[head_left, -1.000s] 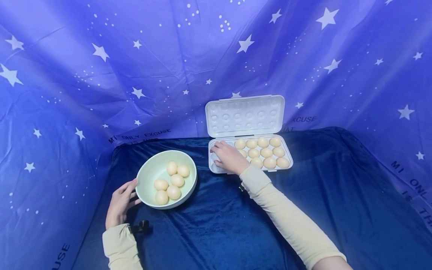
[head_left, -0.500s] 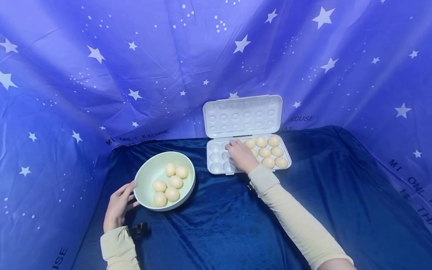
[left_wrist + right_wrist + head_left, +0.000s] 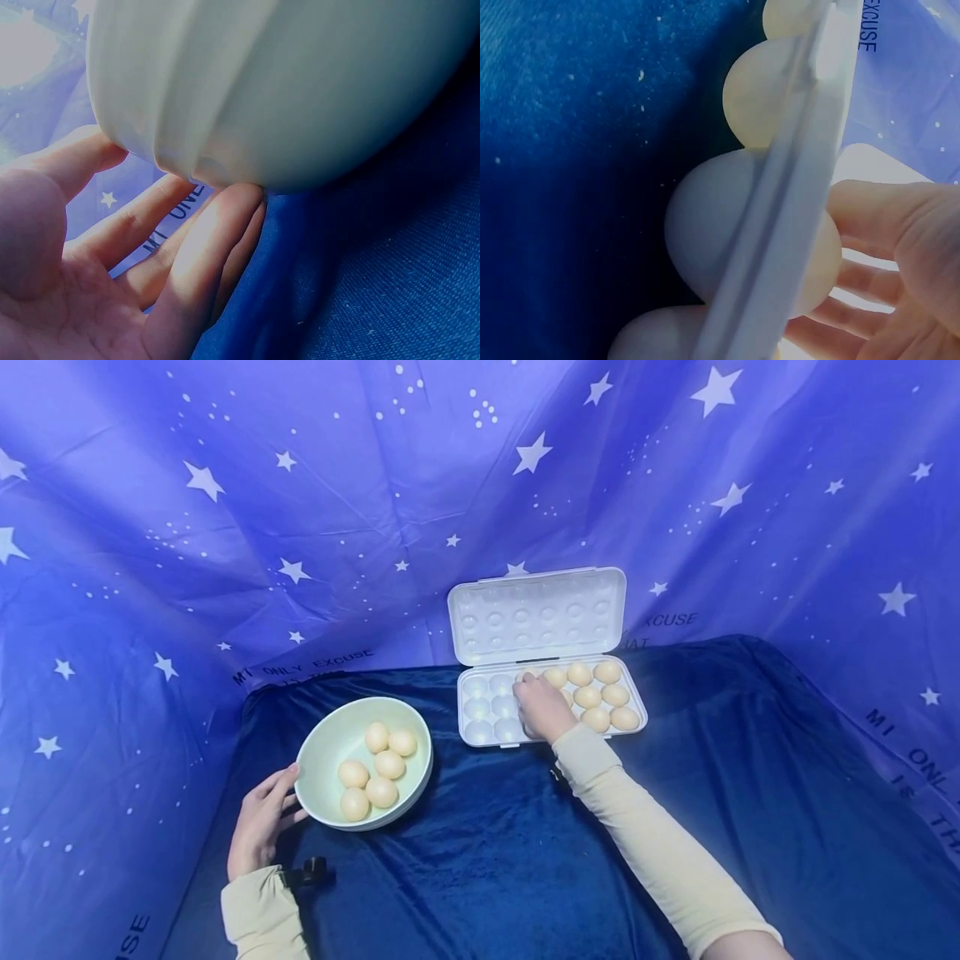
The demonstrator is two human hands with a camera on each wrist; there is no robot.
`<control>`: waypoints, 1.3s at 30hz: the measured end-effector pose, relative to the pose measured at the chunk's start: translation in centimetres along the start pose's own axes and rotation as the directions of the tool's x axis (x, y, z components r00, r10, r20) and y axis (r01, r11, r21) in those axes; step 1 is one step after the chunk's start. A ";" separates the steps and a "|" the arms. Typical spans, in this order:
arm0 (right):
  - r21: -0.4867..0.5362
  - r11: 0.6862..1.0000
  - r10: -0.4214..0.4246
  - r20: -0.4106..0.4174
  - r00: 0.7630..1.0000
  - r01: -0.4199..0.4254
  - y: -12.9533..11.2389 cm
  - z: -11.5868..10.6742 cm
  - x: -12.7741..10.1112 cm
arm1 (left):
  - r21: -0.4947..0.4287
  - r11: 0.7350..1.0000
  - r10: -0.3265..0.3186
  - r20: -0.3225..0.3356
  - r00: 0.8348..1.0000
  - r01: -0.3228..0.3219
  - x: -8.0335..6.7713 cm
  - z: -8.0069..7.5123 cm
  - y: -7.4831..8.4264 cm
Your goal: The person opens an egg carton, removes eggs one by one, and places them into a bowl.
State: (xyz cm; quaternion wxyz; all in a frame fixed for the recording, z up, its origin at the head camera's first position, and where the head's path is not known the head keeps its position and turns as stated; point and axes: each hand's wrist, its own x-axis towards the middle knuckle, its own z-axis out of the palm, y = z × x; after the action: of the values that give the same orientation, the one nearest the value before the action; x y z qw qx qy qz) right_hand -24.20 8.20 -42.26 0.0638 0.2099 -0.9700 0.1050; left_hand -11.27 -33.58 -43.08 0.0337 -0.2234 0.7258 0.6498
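My left hand is at the left side of a pale green bowl holding several eggs. In the left wrist view its thumb and fairly straight fingers touch the bowl's outer wall with their tips. To the right stands a white egg box, its lid raised. My right hand reaches into the box at the left end of the eggs. The right wrist view has its thumb and fingers around an egg at the box's rim; the hand partly hides nearby eggs.
Several eggs fill the right part of the box, and the cups in the two leftmost columns are bare. Dark blue cloth covers the table. A purple-blue curtain with stars hangs close behind the box and at both sides.
My right hand has moved right from the bare left cups to the nearest eggs, its fingers closing around one. My left hand has stayed at the bowl, and the view has shifted slightly.
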 end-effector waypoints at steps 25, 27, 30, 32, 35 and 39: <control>0.177 0.983 -0.007 -0.183 0.983 0.040 -3.0 -3.2 0.7 | -0.012 1.000 0.002 0.004 1.000 -0.002 -0.1 -0.2 0.0; 0.177 0.983 -0.020 -0.191 0.981 0.055 -3.8 -3.5 0.9 | -0.013 1.000 0.003 0.005 1.000 -0.002 -0.1 -0.1 0.1; 0.176 0.981 -0.045 -0.209 0.977 0.082 -5.2 -4.0 1.1 | -0.010 1.000 0.002 0.005 1.000 -0.002 -0.1 -0.1 0.1; 0.174 0.979 -0.066 -0.217 0.974 0.106 -6.1 -4.2 1.1 | -0.005 1.000 0.002 0.004 1.000 -0.002 -0.1 -0.1 0.1; 0.177 0.974 -0.102 -0.222 0.970 0.143 -7.5 -4.4 1.1 | -0.003 1.000 0.001 0.001 1.000 -0.001 -0.2 0.0 0.1; 0.187 0.965 -0.142 -0.222 0.965 0.185 -9.4 -4.4 1.2 | -0.008 1.000 0.002 -0.003 1.000 -0.002 -0.2 0.0 0.0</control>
State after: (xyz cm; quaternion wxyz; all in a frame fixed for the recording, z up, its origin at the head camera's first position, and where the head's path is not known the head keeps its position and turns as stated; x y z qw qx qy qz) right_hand -20.97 0.43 -36.13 0.1505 0.2831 -0.9212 0.2204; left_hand -11.07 -33.50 -42.99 0.0311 -0.2239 0.7235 0.6523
